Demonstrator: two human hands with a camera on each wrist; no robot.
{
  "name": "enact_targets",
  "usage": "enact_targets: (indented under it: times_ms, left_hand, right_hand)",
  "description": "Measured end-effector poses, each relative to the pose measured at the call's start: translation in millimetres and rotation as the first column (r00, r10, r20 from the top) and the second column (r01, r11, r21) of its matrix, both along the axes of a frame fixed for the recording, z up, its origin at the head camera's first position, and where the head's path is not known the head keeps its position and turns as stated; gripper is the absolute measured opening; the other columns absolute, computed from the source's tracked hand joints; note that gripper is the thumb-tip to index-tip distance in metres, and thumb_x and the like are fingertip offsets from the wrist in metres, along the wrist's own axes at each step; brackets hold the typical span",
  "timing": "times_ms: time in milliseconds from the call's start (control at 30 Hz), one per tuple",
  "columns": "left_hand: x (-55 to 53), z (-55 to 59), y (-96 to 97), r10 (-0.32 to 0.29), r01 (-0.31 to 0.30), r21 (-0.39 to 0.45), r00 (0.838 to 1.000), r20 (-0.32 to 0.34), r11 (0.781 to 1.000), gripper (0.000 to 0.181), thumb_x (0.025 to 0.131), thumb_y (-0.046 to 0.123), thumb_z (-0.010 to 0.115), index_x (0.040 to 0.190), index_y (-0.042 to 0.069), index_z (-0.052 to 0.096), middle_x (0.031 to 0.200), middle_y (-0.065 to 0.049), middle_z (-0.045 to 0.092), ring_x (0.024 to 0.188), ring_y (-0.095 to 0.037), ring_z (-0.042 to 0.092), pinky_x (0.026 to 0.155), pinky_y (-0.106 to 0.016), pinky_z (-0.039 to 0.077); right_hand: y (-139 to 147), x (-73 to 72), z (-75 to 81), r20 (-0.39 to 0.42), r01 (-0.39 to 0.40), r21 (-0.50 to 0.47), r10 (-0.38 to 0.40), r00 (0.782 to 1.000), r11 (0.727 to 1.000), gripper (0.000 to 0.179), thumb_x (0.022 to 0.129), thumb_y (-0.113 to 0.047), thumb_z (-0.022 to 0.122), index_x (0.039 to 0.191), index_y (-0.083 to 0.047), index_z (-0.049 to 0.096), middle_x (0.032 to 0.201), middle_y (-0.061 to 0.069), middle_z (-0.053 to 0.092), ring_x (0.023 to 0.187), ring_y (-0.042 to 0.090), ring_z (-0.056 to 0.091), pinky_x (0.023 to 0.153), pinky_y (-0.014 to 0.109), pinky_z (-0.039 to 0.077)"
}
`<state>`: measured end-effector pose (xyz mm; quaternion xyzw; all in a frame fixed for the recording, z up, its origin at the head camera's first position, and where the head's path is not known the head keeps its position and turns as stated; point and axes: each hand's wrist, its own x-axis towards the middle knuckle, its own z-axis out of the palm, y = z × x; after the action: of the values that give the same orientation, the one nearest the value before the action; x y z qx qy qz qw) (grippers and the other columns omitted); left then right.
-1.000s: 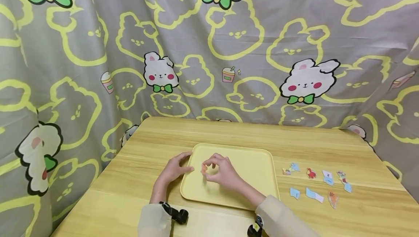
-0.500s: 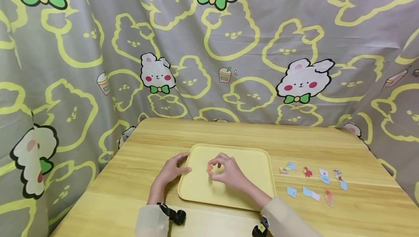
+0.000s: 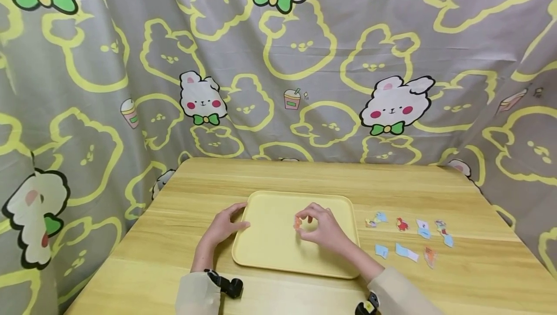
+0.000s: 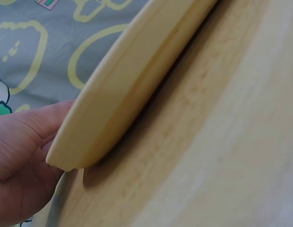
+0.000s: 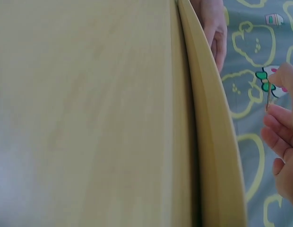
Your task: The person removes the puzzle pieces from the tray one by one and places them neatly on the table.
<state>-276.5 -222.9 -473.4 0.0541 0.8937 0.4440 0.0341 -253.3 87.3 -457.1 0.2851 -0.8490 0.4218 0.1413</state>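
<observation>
The yellow tray lies on the wooden table in the head view. My left hand rests against its left edge, thumb reaching the rim and the other fingers spread outside it. In the left wrist view this hand touches the tray's end. Over the right half of the tray, my right hand pinches a small orange puzzle piece between thumb and fingertip. Seen from the right wrist, the piece is a thin upright edge held above the tray's rim.
Right of the tray lie several puzzle pieces in two loose rows: a red piece, a light blue piece, a blue-and-white strip and another orange piece among them. A patterned grey curtain hangs behind the table.
My right hand has carried the orange puzzle piece rightward, from the tray's left part to right of its middle. The left hand stays at the tray's left edge; the whole view has shifted slightly.
</observation>
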Motion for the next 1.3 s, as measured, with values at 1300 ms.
enact_targets:
  times_ms: [1300]
  left_hand:
    - [0.7, 1.3, -1.3, -0.022, 0.022, -0.012, 1.0, 0.003, 1.0, 0.062, 0.089, 0.019, 0.072, 0.145, 0.009, 0.048, 0.152, -0.019, 0.044, 0.146, -0.04, 0.032, 0.12, -0.055, 0.027]
  right_hand:
    - [152, 29.6, -17.3, -0.065, 0.206, 0.099, -0.2, 0.978, 0.974, 0.028, 0.072, -0.006, 0.082, 0.099, -0.009, 0.073, 0.091, -0.01, 0.065, 0.078, 0.004, 0.052, 0.07, 0.024, 0.04]
